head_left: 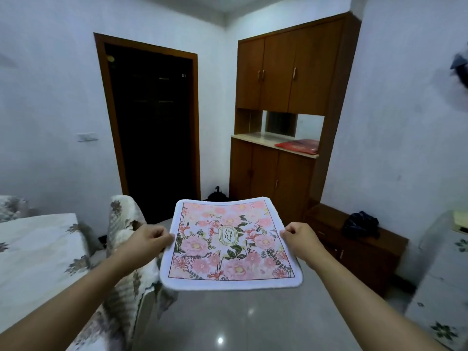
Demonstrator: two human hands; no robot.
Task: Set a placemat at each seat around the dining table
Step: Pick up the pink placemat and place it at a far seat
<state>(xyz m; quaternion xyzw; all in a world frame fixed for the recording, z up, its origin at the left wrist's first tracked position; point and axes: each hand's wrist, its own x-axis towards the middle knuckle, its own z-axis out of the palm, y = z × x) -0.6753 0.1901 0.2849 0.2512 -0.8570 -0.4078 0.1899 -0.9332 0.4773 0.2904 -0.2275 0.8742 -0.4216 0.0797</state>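
Note:
I hold a square placemat flat in the air in front of me, above the grey tiled floor. It has a white border, pink flowers and an oval "GARDEN" label in its middle. My left hand pinches its left edge. My right hand pinches its right edge. The dining table, covered with a white floral cloth, lies to my left, apart from the placemat. A chair draped in a quilted floral cover stands between the table and the placemat.
A dark open doorway is straight ahead. A tall wooden cabinet stands to its right with a red item on its counter. A low wooden unit holds a dark cloth. A floral-covered piece is at far right.

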